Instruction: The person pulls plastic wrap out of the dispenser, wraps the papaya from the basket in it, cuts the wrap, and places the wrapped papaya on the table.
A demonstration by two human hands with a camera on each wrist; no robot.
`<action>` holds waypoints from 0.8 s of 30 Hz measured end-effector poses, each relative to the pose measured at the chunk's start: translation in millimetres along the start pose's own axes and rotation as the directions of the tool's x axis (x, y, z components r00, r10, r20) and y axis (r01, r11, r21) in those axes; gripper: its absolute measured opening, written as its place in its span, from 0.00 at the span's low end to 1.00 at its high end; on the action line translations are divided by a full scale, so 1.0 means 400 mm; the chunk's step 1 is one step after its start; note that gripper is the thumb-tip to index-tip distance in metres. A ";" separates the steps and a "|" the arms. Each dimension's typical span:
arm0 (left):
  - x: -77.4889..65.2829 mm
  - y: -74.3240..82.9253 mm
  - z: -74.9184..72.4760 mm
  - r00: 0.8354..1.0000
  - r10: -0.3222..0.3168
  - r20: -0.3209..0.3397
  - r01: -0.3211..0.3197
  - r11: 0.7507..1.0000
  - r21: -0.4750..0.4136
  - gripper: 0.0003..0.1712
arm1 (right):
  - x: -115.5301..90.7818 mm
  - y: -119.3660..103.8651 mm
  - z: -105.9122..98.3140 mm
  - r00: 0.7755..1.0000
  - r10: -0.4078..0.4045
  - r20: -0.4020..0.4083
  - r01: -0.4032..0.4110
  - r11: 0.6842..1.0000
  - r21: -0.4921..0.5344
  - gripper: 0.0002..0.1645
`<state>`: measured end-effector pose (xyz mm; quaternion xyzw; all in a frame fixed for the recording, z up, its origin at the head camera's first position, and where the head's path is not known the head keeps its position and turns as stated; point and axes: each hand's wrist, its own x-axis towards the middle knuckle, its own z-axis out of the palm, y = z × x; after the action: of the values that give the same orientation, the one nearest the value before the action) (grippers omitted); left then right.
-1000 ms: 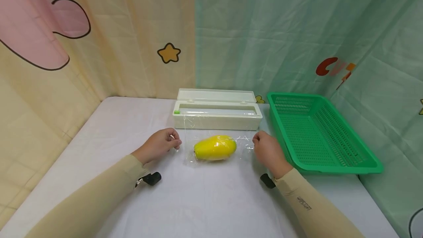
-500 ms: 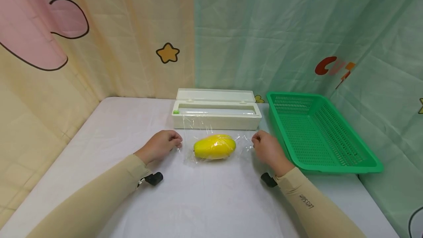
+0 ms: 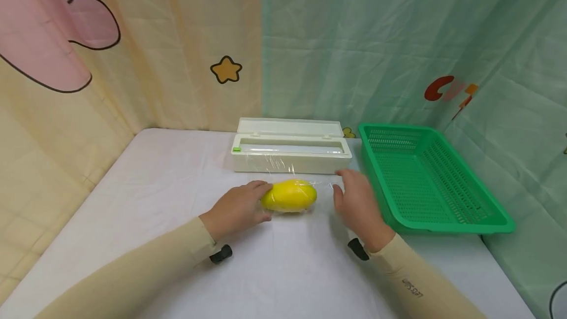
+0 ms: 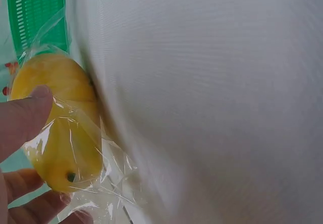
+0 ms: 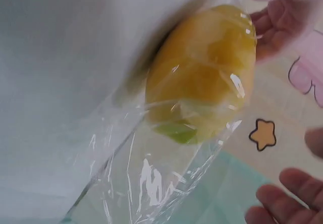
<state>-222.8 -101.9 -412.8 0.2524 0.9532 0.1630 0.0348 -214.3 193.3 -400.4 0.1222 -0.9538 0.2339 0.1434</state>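
A yellow papaya (image 3: 290, 196) lies on the white-covered table, wrapped in clear cling film (image 5: 151, 178) that trails loose at both ends. My left hand (image 3: 241, 206) holds the papaya's left end, thumb on the near side and fingers on the far side. Off the papaya's right end stands my right hand (image 3: 359, 206), thumb and fingers spread apart with nothing between them. In the right wrist view, loose film hangs near its fingers. Behind the papaya is a white cling film dispenser (image 3: 292, 164), its lid (image 3: 290, 127) up and a roll inside.
A green plastic basket (image 3: 443, 228) stands at the right, close beside my right hand. Printed curtains (image 3: 310, 63) hang behind the table (image 3: 177, 161) and along its sides. A black wrist device (image 3: 220, 254) sits under the left sleeve, another under the right.
My left hand has moved right, from pinching the film's edge to the papaya's left end. My right hand has let go of the film and spread its fingers. The papaya has barely moved.
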 end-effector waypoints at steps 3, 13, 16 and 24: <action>0.010 -0.006 0.002 1.000 -0.024 -0.014 0.023 0.999 -0.039 0.45 | -0.023 -0.035 0.009 0.972 -0.220 0.085 0.225 0.973 -0.056 0.35; 0.042 -0.022 0.018 0.993 -0.117 0.034 0.121 0.981 -0.151 0.42 | 0.002 -0.004 0.065 0.903 -0.039 0.427 0.049 0.999 -0.011 0.60; 0.051 -0.028 0.017 0.992 -0.124 0.027 0.127 0.974 -0.187 0.37 | 0.013 0.006 0.074 0.904 -0.034 0.426 0.033 0.999 0.010 0.60; 0.071 -0.044 0.021 0.996 -0.088 -0.025 0.084 0.987 -0.137 0.34 | 0.043 0.014 0.092 0.916 -0.017 0.400 0.019 1.000 -0.001 0.49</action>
<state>-254.6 -100.0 -426.1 0.2056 0.9503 0.2295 0.0440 -239.7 177.6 -428.3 0.1758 -0.9624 0.2003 -0.0522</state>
